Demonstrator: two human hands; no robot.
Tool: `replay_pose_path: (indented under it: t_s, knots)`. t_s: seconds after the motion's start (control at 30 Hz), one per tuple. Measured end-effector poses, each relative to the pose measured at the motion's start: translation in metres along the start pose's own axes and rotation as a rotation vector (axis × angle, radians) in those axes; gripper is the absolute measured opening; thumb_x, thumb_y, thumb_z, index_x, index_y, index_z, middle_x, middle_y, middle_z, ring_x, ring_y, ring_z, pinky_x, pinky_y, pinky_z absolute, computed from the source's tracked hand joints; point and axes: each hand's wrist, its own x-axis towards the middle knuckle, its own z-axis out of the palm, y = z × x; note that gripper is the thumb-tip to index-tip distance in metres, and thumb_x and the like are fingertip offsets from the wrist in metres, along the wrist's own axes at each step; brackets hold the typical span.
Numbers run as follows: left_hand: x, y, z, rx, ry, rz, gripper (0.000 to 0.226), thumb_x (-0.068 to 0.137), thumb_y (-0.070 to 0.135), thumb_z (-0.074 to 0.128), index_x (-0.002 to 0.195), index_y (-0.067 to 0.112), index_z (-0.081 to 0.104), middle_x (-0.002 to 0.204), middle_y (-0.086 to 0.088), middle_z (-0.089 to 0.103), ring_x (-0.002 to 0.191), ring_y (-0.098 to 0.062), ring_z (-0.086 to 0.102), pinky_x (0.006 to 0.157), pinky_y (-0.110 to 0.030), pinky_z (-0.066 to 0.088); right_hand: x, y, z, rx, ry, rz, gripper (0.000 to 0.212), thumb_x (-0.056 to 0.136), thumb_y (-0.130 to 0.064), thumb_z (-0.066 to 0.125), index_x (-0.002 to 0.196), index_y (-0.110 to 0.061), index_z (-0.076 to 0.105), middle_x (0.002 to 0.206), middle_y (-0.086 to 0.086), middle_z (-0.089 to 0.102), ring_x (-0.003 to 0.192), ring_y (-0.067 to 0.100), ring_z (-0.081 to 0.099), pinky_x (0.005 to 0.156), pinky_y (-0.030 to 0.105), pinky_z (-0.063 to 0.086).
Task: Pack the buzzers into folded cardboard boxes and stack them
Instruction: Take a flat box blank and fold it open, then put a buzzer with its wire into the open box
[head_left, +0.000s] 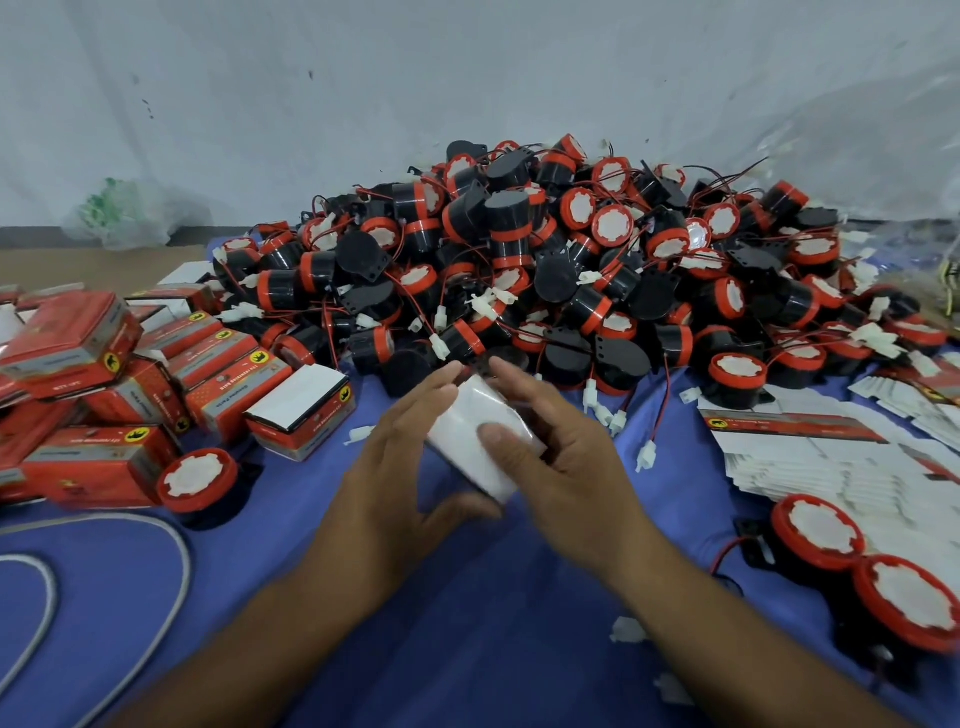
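Hands meet over the middle of the blue tabletop (467, 623), holding a white box (470, 441) tilted between them, its long edges running from near right to far left. The left hand (395, 467) lays straight fingers (436, 384) along the box's left edge, with the thumb reaching under its near corner. The right hand (566, 467) grips it, its thumb (496, 434) pressed on the upper white face and its fingers wrapped round the right side; motion blur hides finer detail. Just beyond the fingertips begins the near edge of the buzzer heap (519, 249), black bodies with red caps and trailing red-and-black wires, some of whose white plugs lie close to the right of the right hand. Left of the left fingers, well apart, red packed boxes (208, 364) lie jumbled, the nearest one (301, 410) showing a white flap on top; a loose buzzer (197, 480) stands at their near edge. Right of the right hand, beyond a strip of open cloth, a fanned stack of flat blanks (810, 467) lies, and two buzzers (818, 530) stand nearer the lower right corner. Below the wrists the cloth is open apart from a small white plug (628, 631) and, far left, a looped grey cable (171, 545).
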Motion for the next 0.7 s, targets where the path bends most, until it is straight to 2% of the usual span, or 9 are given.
replay_pose_path:
  t_s: [0.07, 0.13, 0.27, 0.33, 0.4, 0.47, 0.53, 0.63, 0.7]
  knots:
    - [-0.001, -0.008, -0.007, -0.026, -0.037, -0.017, 0.073, 0.089, 0.050, 0.064, 0.149, 0.023, 0.031, 0.151, 0.029, 0.032, 0.137, 0.012, 0.029, 0.106, -0.004, 0.026, 0.000, 0.003, -0.004, -0.255, -0.069, -0.122, 0.058, 0.095, -0.022, 0.068, 0.145, -0.032, 0.042, 0.136, -0.010, 0.050, 0.122, 0.006, 0.052, 0.098, 0.027, 0.049]
    - [-0.005, -0.021, -0.015, 0.031, -0.137, 0.002, 0.075, 0.093, 0.040, 0.067, 0.153, 0.023, 0.026, 0.155, 0.021, 0.029, 0.140, 0.004, 0.029, 0.109, -0.008, 0.025, -0.001, 0.007, -0.006, -0.442, -0.179, -0.215, 0.065, 0.094, -0.024, 0.069, 0.151, -0.022, 0.038, 0.140, -0.006, 0.047, 0.124, 0.010, 0.049, 0.102, 0.028, 0.047]
    - [-0.003, -0.035, -0.028, 0.247, -0.320, 0.107, 0.070, 0.092, 0.062, 0.052, 0.144, 0.015, 0.046, 0.137, 0.009, 0.051, 0.117, -0.006, 0.043, 0.101, -0.025, 0.040, 0.003, 0.012, -0.009, -0.701, -0.361, -0.258, 0.088, 0.089, -0.029, 0.074, 0.157, -0.018, 0.019, 0.141, 0.003, 0.049, 0.127, 0.018, 0.040, 0.110, 0.026, 0.033]
    - [-0.002, -0.036, -0.027, 0.377, -0.309, 0.175, 0.065, 0.089, 0.061, 0.054, 0.128, 0.009, 0.060, 0.131, -0.006, 0.057, 0.123, -0.023, 0.046, 0.102, -0.042, 0.042, 0.007, 0.013, -0.017, -0.838, -0.349, -0.274, 0.082, 0.083, -0.038, 0.079, 0.150, -0.010, 0.039, 0.136, 0.006, 0.052, 0.126, 0.023, 0.041, 0.111, 0.036, 0.036]
    - [0.001, -0.035, -0.025, 0.477, -0.281, 0.200, 0.058, 0.086, 0.056, 0.060, 0.119, 0.008, 0.064, 0.136, -0.012, 0.055, 0.135, -0.033, 0.041, 0.109, -0.051, 0.037, 0.010, 0.012, -0.024, -0.935, -0.263, -0.269, 0.066, 0.075, -0.045, 0.083, 0.125, -0.008, 0.062, 0.134, 0.007, 0.053, 0.128, 0.025, 0.041, 0.107, 0.039, 0.040]
    - [0.003, -0.030, -0.022, 0.568, -0.251, 0.207, 0.054, 0.084, 0.052, 0.068, 0.112, 0.006, 0.066, 0.131, -0.016, 0.058, 0.135, -0.038, 0.044, 0.109, -0.055, 0.038, 0.009, 0.011, -0.026, -0.996, -0.210, -0.234, 0.060, 0.071, -0.048, 0.086, 0.109, -0.007, 0.065, 0.137, 0.010, 0.052, 0.135, 0.028, 0.040, 0.107, 0.039, 0.041]
    - [0.006, -0.024, -0.018, 0.641, -0.239, 0.178, 0.051, 0.077, 0.045, 0.080, 0.104, 0.003, 0.068, 0.116, -0.018, 0.062, 0.117, -0.039, 0.056, 0.098, -0.053, 0.047, 0.009, 0.010, -0.022, -1.066, -0.176, -0.203, 0.060, 0.069, -0.047, 0.087, 0.107, -0.006, 0.065, 0.135, 0.012, 0.053, 0.134, 0.031, 0.043, 0.104, 0.041, 0.044]
    - [0.009, -0.017, -0.013, 0.655, -0.241, 0.091, 0.052, 0.067, 0.037, 0.090, 0.095, 0.001, 0.067, 0.094, -0.017, 0.060, 0.080, -0.035, 0.059, 0.063, -0.044, 0.052, 0.011, 0.008, -0.017, -1.146, -0.119, -0.139, 0.058, 0.076, -0.047, 0.081, 0.117, -0.012, 0.060, 0.122, 0.008, 0.055, 0.117, 0.028, 0.049, 0.095, 0.039, 0.044]
    - [0.007, -0.017, -0.009, 0.553, -0.261, 0.039, 0.050, 0.066, 0.034, 0.091, 0.095, 0.000, 0.068, 0.091, -0.016, 0.058, 0.074, -0.032, 0.058, 0.054, -0.042, 0.053, 0.010, 0.009, -0.013, -1.179, -0.153, -0.070, 0.050, 0.087, -0.047, 0.069, 0.122, -0.018, 0.051, 0.116, 0.004, 0.058, 0.107, 0.026, 0.052, 0.087, 0.035, 0.041]
